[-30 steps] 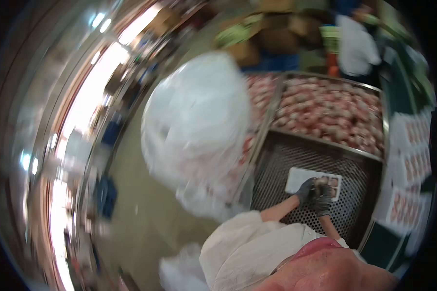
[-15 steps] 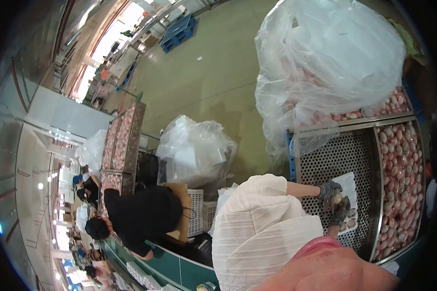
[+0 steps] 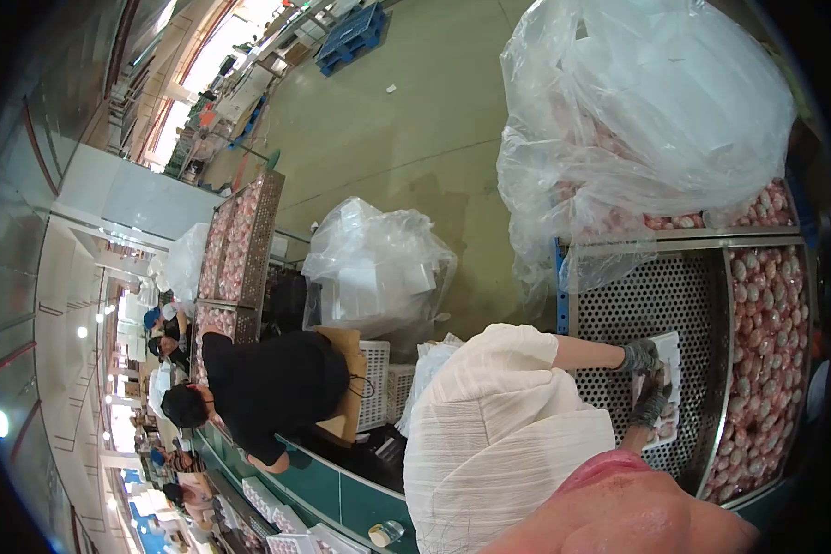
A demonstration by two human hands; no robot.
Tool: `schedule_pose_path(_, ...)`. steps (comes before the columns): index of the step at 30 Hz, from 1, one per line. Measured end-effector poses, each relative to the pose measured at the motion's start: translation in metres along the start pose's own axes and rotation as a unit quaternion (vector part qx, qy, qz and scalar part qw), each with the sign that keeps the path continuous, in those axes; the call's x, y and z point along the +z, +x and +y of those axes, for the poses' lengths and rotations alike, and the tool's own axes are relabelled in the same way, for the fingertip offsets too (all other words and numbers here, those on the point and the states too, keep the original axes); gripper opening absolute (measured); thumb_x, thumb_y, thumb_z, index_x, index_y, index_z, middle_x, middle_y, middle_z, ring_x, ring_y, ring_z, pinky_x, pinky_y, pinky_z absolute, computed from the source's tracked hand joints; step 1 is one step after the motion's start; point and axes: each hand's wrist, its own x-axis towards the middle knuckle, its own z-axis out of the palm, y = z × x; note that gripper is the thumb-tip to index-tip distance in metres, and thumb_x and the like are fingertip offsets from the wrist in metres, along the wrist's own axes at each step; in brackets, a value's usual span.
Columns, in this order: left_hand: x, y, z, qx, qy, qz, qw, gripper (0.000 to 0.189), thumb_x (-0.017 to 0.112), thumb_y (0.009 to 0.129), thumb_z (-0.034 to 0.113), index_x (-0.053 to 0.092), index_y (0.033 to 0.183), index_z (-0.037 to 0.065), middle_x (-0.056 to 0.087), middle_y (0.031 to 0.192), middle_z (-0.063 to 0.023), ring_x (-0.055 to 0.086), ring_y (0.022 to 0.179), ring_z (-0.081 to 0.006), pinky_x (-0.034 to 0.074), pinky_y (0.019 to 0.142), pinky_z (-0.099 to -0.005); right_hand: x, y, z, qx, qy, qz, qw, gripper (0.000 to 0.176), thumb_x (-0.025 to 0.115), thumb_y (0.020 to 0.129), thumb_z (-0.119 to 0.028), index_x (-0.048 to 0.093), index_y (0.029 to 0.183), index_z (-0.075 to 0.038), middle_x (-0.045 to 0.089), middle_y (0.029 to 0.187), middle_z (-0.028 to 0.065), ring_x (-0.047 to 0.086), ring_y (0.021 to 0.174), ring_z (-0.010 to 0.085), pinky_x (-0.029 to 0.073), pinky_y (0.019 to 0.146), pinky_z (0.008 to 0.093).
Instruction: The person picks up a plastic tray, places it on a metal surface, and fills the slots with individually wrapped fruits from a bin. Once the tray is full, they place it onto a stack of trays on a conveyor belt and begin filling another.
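Observation:
Grey-gloved, my left hand [image 3: 639, 356] is closed at the upper end of a white tray [image 3: 671, 348]. Just below it, my right hand [image 3: 652, 404], also gloved, has its fingers bent over the tray, almost meeting the left. A small pale round item [image 3: 657, 376] shows between the two hands, mostly covered by their fingers. Part of the tray and its contents are hidden under the right hand. The tray lies on a perforated metal surface [image 3: 609, 309], beside a metal-edged bin packed with pink-and-white wrapped round items [image 3: 766, 342].
A large clear plastic bag [image 3: 656, 111] with white trays covers more pink items behind the bin. Another bagged stack [image 3: 374, 268] stands on the floor. A person in black [image 3: 277, 392] leans over the green conveyor edge [image 3: 360, 512] to the left, near a cardboard box [image 3: 342, 388].
My hands have drawn closer together over the tray, covering more of the pale round item. The whole view has shifted slightly with my head.

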Motion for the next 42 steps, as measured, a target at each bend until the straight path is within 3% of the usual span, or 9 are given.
schedule_pose_path(9, -0.006, -0.007, 0.018, -0.039, 0.090, 0.046, 0.994, 0.026, 0.058, 0.062, 0.013, 0.048, 0.085, 0.005, 0.051, 0.078, -0.0100, 0.051, 0.067, -0.0225, 0.043, 0.060, -0.0331, 0.064, -0.040, -0.013, -0.043, -0.065, -0.050, 0.996, 0.026, 0.053, 0.074, -0.018, 0.048, 0.096, -0.005, 0.053, 0.089, 0.0060, 0.052, 0.078, 0.0165, 0.044, 0.066, 0.0257)
schedule_pose_path(14, -0.002, 0.053, -0.068, 0.138, 0.377, 0.122, 0.908, 0.014, 0.049, 0.063, 0.018, 0.048, 0.074, 0.010, 0.050, 0.070, -0.0055, 0.043, 0.057, -0.0204, 0.037, 0.056, -0.0310, 0.083, -0.042, -0.014, -0.016, -0.075, -0.096, 0.992, 0.027, 0.053, 0.074, -0.018, 0.047, 0.097, -0.005, 0.053, 0.089, 0.0059, 0.052, 0.078, 0.0164, 0.044, 0.066, 0.0257)
schedule_pose_path(19, -0.014, -0.028, 0.032, 0.323, 0.332, 0.189, 0.866, 0.008, 0.052, 0.061, 0.007, 0.052, 0.067, 0.003, 0.051, 0.064, -0.0114, 0.048, 0.057, -0.0240, 0.039, 0.052, -0.0312, 0.092, -0.037, -0.014, 0.006, -0.104, -0.115, 0.988, 0.027, 0.054, 0.073, -0.018, 0.047, 0.097, -0.005, 0.053, 0.089, 0.0057, 0.051, 0.078, 0.0163, 0.044, 0.066, 0.0257)
schedule_pose_path(23, -0.033, -0.033, 0.048, 0.324, 0.375, 0.046, 0.868, 0.014, 0.053, 0.062, 0.010, 0.057, 0.075, 0.007, 0.051, 0.064, -0.0089, 0.050, 0.060, -0.0240, 0.040, 0.052, -0.0331, 0.101, -0.033, -0.015, 0.022, -0.124, -0.127, 0.984, 0.028, 0.054, 0.073, -0.019, 0.047, 0.097, -0.005, 0.053, 0.089, 0.0056, 0.051, 0.078, 0.0162, 0.044, 0.066, 0.0257)
schedule_pose_path(29, -0.050, -0.061, 0.083, 0.467, 0.583, -0.080, 0.660, 0.034, 0.063, 0.049, 0.033, 0.056, 0.076, 0.014, 0.053, 0.073, -0.0060, 0.051, 0.069, -0.0236, 0.040, 0.056, -0.0355, 0.117, -0.030, -0.013, 0.044, -0.144, -0.149, 0.977, 0.029, 0.054, 0.073, -0.019, 0.047, 0.097, -0.005, 0.052, 0.088, 0.0055, 0.051, 0.078, 0.0160, 0.044, 0.066, 0.0257)
schedule_pose_path(33, -0.051, -0.040, 0.063, 0.415, 0.533, -0.116, 0.728, 0.033, 0.062, 0.050, 0.032, 0.056, 0.076, 0.012, 0.055, 0.075, -0.0061, 0.051, 0.069, -0.0235, 0.040, 0.058, -0.0347, 0.125, -0.027, -0.012, 0.055, -0.146, -0.163, 0.974, 0.029, 0.054, 0.073, -0.019, 0.047, 0.097, -0.005, 0.052, 0.088, 0.0054, 0.051, 0.078, 0.0159, 0.044, 0.066, 0.0257)
schedule_pose_path(35, -0.048, -0.037, 0.065, 0.251, 0.575, -0.019, 0.779, 0.027, 0.060, 0.058, 0.024, 0.055, 0.077, 0.006, 0.053, 0.072, -0.0066, 0.051, 0.072, -0.0224, 0.041, 0.065, -0.0315, 0.128, -0.026, -0.011, 0.058, -0.144, -0.168, 0.974, 0.029, 0.054, 0.073, -0.019, 0.047, 0.097, -0.005, 0.052, 0.088, 0.0053, 0.051, 0.078, 0.0159, 0.044, 0.066, 0.0257)
schedule_pose_path(38, -0.067, 0.004, 0.024, 0.322, 0.451, 0.180, 0.813, 0.025, 0.057, 0.056, 0.026, 0.057, 0.074, 0.009, 0.055, 0.071, -0.0074, 0.052, 0.068, -0.0216, 0.040, 0.061, -0.0335, 0.131, -0.025, -0.010, 0.065, -0.138, -0.173, 0.973, 0.029, 0.055, 0.073, -0.020, 0.046, 0.097, -0.006, 0.052, 0.088, 0.0052, 0.051, 0.078, 0.0158, 0.044, 0.066, 0.0256)
schedule_pose_path(42, -0.062, 0.052, -0.025, 0.361, 0.444, 0.014, 0.820, 0.025, 0.056, 0.057, 0.026, 0.059, 0.076, 0.010, 0.056, 0.071, -0.0075, 0.052, 0.066, -0.0213, 0.041, 0.060, -0.0328, 0.132, -0.026, -0.011, 0.065, -0.129, -0.180, 0.973, 0.030, 0.055, 0.073, -0.020, 0.046, 0.097, -0.006, 0.052, 0.088, 0.0051, 0.051, 0.078, 0.0157, 0.044, 0.066, 0.0256)
